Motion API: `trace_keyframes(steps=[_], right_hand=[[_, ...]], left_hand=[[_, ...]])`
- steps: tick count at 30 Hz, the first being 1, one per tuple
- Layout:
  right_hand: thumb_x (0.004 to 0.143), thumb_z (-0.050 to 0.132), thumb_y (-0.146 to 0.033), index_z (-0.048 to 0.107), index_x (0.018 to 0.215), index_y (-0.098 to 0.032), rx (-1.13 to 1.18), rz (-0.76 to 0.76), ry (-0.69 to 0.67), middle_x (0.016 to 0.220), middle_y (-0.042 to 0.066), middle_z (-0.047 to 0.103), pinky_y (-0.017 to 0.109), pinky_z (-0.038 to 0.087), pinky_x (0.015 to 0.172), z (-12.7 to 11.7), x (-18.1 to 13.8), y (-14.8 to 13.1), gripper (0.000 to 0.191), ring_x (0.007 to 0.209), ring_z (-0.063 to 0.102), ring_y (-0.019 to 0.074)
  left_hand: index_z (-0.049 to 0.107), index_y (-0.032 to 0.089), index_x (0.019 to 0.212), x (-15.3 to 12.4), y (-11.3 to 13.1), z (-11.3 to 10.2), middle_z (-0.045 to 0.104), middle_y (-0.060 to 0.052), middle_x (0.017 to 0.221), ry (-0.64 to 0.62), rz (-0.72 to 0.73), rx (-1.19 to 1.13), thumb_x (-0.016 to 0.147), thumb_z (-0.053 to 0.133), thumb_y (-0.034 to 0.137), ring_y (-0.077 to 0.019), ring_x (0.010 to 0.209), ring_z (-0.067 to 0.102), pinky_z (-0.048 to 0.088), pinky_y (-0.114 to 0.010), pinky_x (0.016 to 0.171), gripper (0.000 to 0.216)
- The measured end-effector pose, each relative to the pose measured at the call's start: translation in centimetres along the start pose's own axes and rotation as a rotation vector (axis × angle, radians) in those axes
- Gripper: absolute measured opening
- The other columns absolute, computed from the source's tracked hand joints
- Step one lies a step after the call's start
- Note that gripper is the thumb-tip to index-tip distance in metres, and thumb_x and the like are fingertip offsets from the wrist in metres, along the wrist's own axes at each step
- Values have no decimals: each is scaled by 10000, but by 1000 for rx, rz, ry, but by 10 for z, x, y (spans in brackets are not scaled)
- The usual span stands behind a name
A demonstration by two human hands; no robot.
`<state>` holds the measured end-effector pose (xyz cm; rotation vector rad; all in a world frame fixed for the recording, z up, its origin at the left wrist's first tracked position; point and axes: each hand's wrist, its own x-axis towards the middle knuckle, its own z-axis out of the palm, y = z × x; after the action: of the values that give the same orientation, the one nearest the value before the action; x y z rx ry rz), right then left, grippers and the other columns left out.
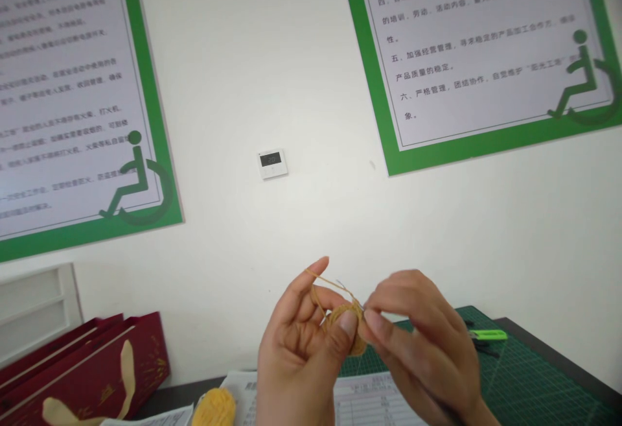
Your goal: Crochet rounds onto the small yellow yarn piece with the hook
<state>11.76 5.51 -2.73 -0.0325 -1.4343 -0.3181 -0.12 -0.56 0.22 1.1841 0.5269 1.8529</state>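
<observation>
Thumb and fingers of my L hand pinch a round tan crochet piece, held up in front of me, w/ the index finger raised under a taut yarn strand. R hand pinches a thin hook at the piece's edge; its far fingers curl in, partly hidden. Piece is prob. v. light, soft + bendy, not slippery; loops could pull out, so best grip is flat across the worked part, thumb on top, clear of the hook. Below, L of my wrist, sits a fuzzy yellow yarn ball, near printed papers. Farther L, dark red bags w/ cream handles; can't see what's inside. R side: green cutting mat w/ a bright green cutter.
</observation>
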Motion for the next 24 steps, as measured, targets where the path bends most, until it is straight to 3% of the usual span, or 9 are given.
trace_keyframes(steps=[2, 4, 9, 13, 17, 19, 24], right_hand=[[825, 677, 14, 676, 1005, -233, -122, -128, 36, 851, 25, 742, 370, 574, 681, -1, 0, 1, 306, 750, 656, 170], [924, 603, -84, 664, 1058, -215, 88, -80, 108, 804, 37, 718, 356, 562, 596, 3, -1, -1, 197, 681, 645, 169], [1032, 504, -238, 593, 1030, -243, 609, 438, 352, 727, 7, 652, 335, 530, 617, 16, -2, -9, 89, 661, 616, 170], [1058, 415, -303, 549, 859, -240, 902, 731, 284, 620, -26, 549, 286, 489, 561, 15, 7, -12, 247, 574, 532, 144], [1023, 511, -403, 532, 769, -223, 1055, 965, 204, 643, -32, 519, 263, 484, 559, 15, 10, -13, 311, 578, 503, 124], [1000, 577, -410, 573, 814, -224, 985, 971, 196, 744, -14, 590, 253, 503, 620, 16, 6, -12, 263, 664, 557, 124], [1011, 590, -368, 623, 964, -260, 753, 777, 181, 895, 6, 720, 271, 532, 805, 15, -2, -7, 123, 864, 664, 140]], left_hand=[[792, 205, 1178, 0, 4, -1, 692, -18, 773, -53, -151, -73, 706, 896, 101, -116, 676, 642, 540, -215, 666, 495], [796, 160, 1175, 0, 8, -2, 682, -27, 776, -105, -267, -141, 692, 905, 98, -104, 676, 633, 535, -210, 690, 499], [800, 178, 1184, 2, 12, -9, 658, -32, 781, -126, -285, -132, 709, 887, 94, -120, 722, 615, 521, -220, 711, 490], [829, 196, 1106, 4, 7, -11, 689, -62, 825, -145, -257, -59, 674, 919, 161, -164, 751, 643, 524, -262, 706, 442], [839, 231, 1030, 4, -1, -5, 669, -16, 752, -103, -37, 45, 727, 892, 149, -121, 661, 625, 497, -216, 613, 318], [831, 248, 1039, 2, -4, -2, 661, 3, 738, -60, 53, 91, 754, 871, 130, -101, 632, 612, 490, -198, 589, 311], [826, 239, 1054, 0, -4, 1, 650, 6, 760, -4, 95, 116, 737, 871, 109, -92, 631, 597, 498, -185, 573, 345]])
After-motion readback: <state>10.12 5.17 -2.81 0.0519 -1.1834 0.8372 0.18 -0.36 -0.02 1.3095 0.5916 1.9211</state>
